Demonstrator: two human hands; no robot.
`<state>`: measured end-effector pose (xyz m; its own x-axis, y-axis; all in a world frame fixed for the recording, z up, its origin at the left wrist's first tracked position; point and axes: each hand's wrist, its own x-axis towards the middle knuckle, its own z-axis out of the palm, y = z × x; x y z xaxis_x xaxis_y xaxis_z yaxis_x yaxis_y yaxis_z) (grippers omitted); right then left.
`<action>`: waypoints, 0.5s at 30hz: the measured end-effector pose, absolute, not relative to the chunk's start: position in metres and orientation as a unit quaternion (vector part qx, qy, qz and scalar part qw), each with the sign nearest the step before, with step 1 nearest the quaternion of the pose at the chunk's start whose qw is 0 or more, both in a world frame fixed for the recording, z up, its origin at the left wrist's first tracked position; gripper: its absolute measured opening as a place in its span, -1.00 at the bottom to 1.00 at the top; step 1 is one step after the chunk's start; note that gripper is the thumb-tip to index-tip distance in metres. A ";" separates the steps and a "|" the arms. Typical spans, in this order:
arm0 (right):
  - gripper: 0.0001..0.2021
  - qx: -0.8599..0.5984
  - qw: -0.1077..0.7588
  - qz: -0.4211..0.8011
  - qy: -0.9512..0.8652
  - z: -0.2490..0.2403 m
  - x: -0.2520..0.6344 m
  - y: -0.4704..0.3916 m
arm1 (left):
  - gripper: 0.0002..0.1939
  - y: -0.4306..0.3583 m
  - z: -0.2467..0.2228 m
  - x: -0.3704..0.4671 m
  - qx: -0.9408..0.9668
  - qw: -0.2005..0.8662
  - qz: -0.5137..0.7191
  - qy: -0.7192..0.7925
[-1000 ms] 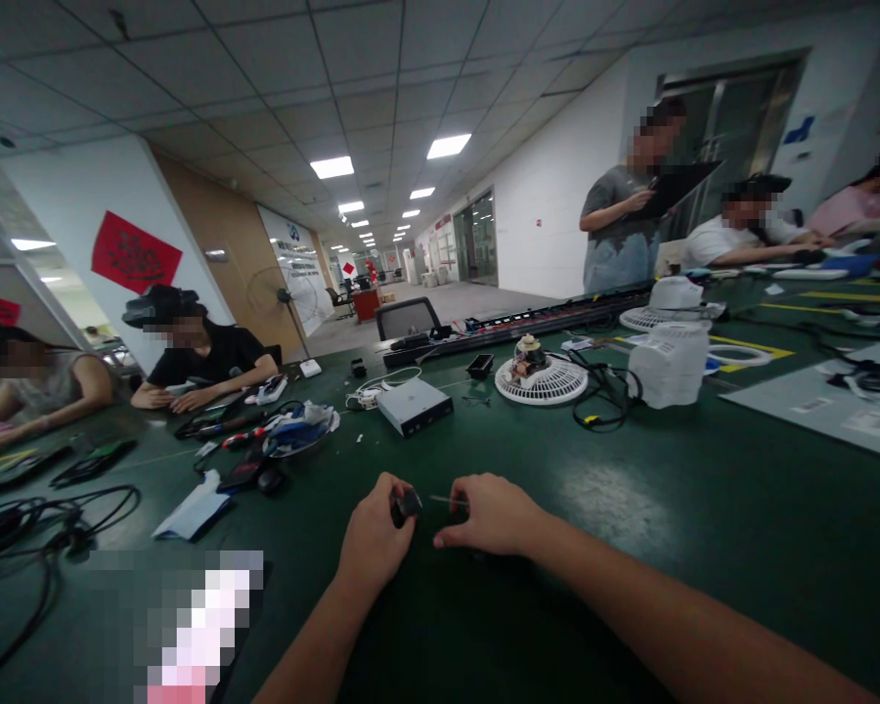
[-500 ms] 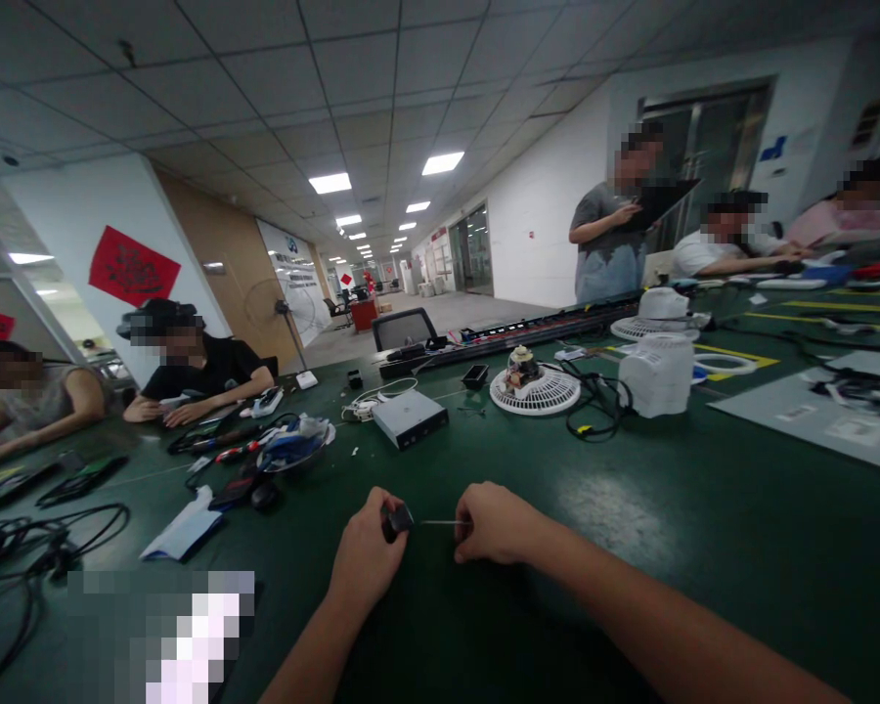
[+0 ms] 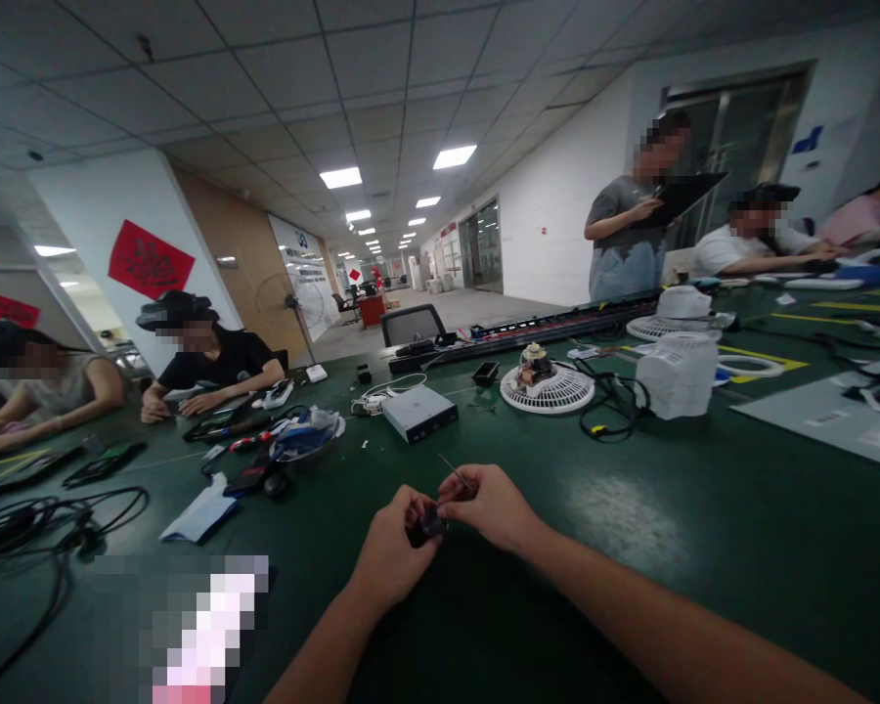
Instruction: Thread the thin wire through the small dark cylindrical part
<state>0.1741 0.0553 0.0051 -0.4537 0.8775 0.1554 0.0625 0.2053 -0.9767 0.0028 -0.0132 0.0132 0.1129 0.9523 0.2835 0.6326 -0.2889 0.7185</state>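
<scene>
Near the front of the dark green table (image 3: 601, 596), my left hand (image 3: 396, 548) is closed round a small black part (image 3: 432, 522). My right hand (image 3: 488, 508) pinches a thin metal rod (image 3: 455, 473), which points up and to the left. The fingertips of my right hand are at the black part's right side, and the two hands nearly meet. Beyond them lie a silver box-shaped drive (image 3: 419, 413) and a small open black box (image 3: 485, 374).
A white fan grille with a motor (image 3: 547, 386), a white housing (image 3: 679, 376) and black cables (image 3: 616, 416) lie at the back right. Tools and a blue bundle (image 3: 304, 435) are on the left. Several people sit round the table; one stands with a dark board (image 3: 679, 198).
My two hands have come together. The thin rod, level between them before, now tilts upward in my right hand, and my right fingertips have reached the black part. The view has shifted slightly.
</scene>
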 end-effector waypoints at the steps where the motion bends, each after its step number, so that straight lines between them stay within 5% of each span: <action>1: -0.77 -0.347 0.388 0.515 -0.681 0.004 0.174 0.055 | -0.78 -0.013 0.014 0.003 0.712 0.217 0.372 0.555; 8: -0.85 -0.389 0.352 0.454 -0.721 0.004 0.174 0.053 | -0.78 -0.011 0.012 0.000 0.710 0.199 0.384 0.556; 15: -0.67 -0.337 0.283 0.497 -0.748 0.003 0.174 0.051 | -0.79 -0.008 0.010 -0.001 0.677 0.183 0.407 0.585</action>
